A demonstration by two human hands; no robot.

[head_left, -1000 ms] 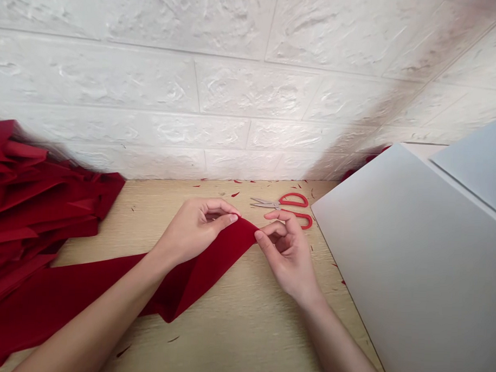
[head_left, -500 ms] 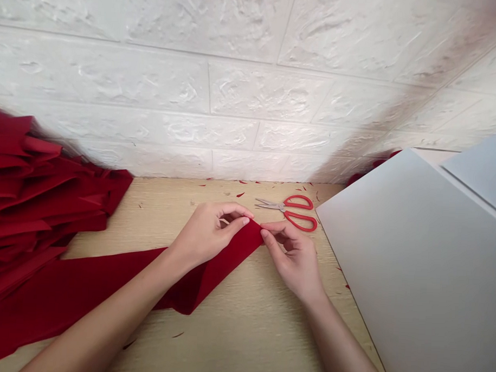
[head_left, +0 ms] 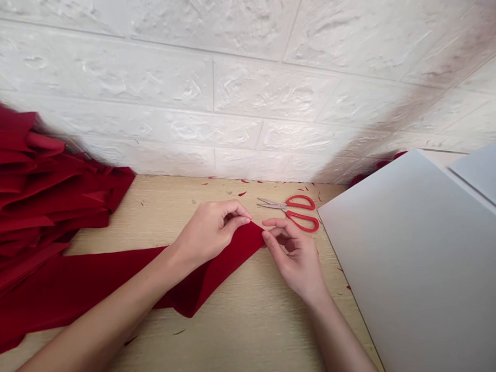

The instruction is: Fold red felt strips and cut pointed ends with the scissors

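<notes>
A wide strip of dark red velvety ribbon [head_left: 235, 250] runs from the left across the table, folds over on itself and rises to a cut end between my hands. My left hand [head_left: 209, 231] pinches the upper corner of that end between thumb and fingers. At the other corner, my right hand [head_left: 294, 255] has its thumb tip on the ribbon's edge; its index finger is raised slightly off the thumb, and the other fingers curl behind. Just beyond the right hand lie scissors [head_left: 290, 206] with red handles, blades slightly apart and pointing left.
A heap of folded red fabric [head_left: 48, 195] fills the left side against the white brick-patterned wall [head_left: 235, 88]. To the right stands a large pale grey box-like object [head_left: 408, 256]. Small red scraps [head_left: 242, 194] dot the wooden table [head_left: 243, 327], mostly along the wall.
My right index finger has lifted a little from the ribbon's corner, opening a gap above the thumb. My left hand keeps its pinch. The whole view has shifted slightly.
</notes>
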